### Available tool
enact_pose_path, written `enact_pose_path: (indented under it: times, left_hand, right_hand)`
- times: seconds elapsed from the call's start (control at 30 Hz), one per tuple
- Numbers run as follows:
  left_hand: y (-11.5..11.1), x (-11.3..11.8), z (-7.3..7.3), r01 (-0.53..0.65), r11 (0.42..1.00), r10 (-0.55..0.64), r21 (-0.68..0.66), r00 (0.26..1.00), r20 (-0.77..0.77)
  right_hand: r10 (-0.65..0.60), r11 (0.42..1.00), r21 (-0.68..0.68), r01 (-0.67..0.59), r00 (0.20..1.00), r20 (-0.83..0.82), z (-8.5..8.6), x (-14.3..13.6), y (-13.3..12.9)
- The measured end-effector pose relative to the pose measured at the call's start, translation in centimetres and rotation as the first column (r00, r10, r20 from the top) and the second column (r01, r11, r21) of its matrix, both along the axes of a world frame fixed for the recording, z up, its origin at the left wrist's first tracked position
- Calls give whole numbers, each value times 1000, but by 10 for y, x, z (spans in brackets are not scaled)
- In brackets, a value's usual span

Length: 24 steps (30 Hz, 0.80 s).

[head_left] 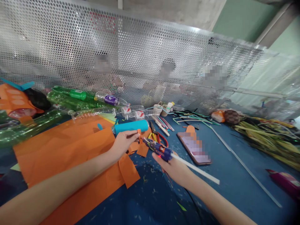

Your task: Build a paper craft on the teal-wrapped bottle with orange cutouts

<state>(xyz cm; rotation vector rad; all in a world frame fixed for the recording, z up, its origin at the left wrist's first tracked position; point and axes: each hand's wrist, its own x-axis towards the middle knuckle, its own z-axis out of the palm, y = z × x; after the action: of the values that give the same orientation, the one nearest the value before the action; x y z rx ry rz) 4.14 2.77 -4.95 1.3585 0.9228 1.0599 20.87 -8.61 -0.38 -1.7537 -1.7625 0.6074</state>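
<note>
My left hand (125,142) pinches a small orange paper piece (140,135) just in front of a blue-wrapped bottle (131,126). Wrapped around a dark blue glue gun (156,148) is my right hand (172,165); a red light glows on the gun and a long white glue stick (197,168) sticks out of its rear. The gun's nozzle is close to the orange piece, but whether they touch cannot be made out. Under my left forearm lie large orange paper sheets (89,179). Scissors with red handles (163,139) lie behind the gun.
Green bottles (70,101) and clear bottles (93,114) lie at the back left. A phone (193,148) rests right of the gun, near thin straws (229,147). Dried husks (269,137) and a purple object (284,182) are at right. A perforated metal screen (140,59) stands behind.
</note>
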Motion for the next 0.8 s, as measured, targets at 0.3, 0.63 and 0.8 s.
enact_pose_path:
  times: [0.3, 0.63, 0.8]
  left_hand:
    - [3, -2, -1, -31, 999, 31, 5, 997, 67]
    - [6, -3, -3, -28, 999, 32, -39, 993, 114]
    - [6, -2, -4, -57, 995, 68, -80, 987, 142]
  right_hand:
    - [-10, 1000, -13, 10, 1000, 13, -2, -1, -2]
    - [21, 1000, 2, -21, 999, 39, -2, 0, -2]
    - [72, 991, 97, -96, 973, 221, -4, 11, 1]
